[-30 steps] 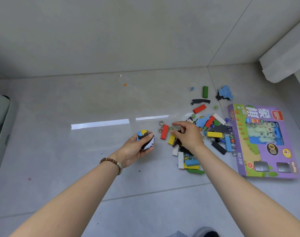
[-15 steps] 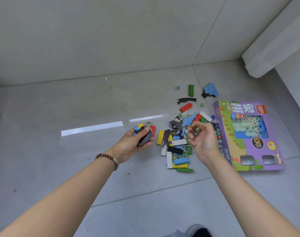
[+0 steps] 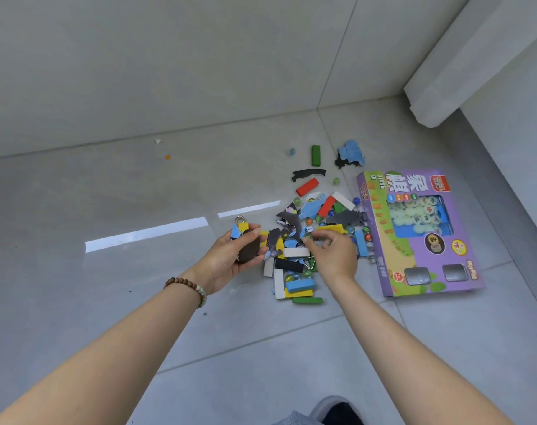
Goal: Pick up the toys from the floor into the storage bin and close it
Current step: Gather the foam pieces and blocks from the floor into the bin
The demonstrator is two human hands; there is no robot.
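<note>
"Where did the toys lie from the hands?"

"The pile (image 3: 291, 265) sat on the floor (image 3: 123, 302) between them, and its length ran away from the person toward the wall (image 3: 169, 56). The right hand (image 3: 331, 253) hung right over its middle. The left hand (image 3: 227, 259) was just beside its left edge."

"Was either one free?"

"Not really. The left hand gripped a handful of pieces (image 3: 245, 243): a yellow block, a blue scrap and a dark flat shape, with a metal ring poking out on top. The right hand's fingers were curled, their tips drawn together over the small bits next to a white block (image 3: 296, 252) that lay crosswise. I couldn't tell whether they had anything pinched."

"So the next pick falls to the right?"

"I'd judge so. It was nearer, and the left looked full."

"And the storage bin?"

"I couldn't see it anywhere. A green block (image 3: 315, 155) and a red block (image 3: 307, 186) lay farther out toward the wall. A purple game box (image 3: 414, 234) lay flat just right of the pile, its long side pointing away from the person."

"And the room?"

"Glossy grey tile, pale walls, and a white ledge (image 3: 475, 56) jutting in on the right."
</note>
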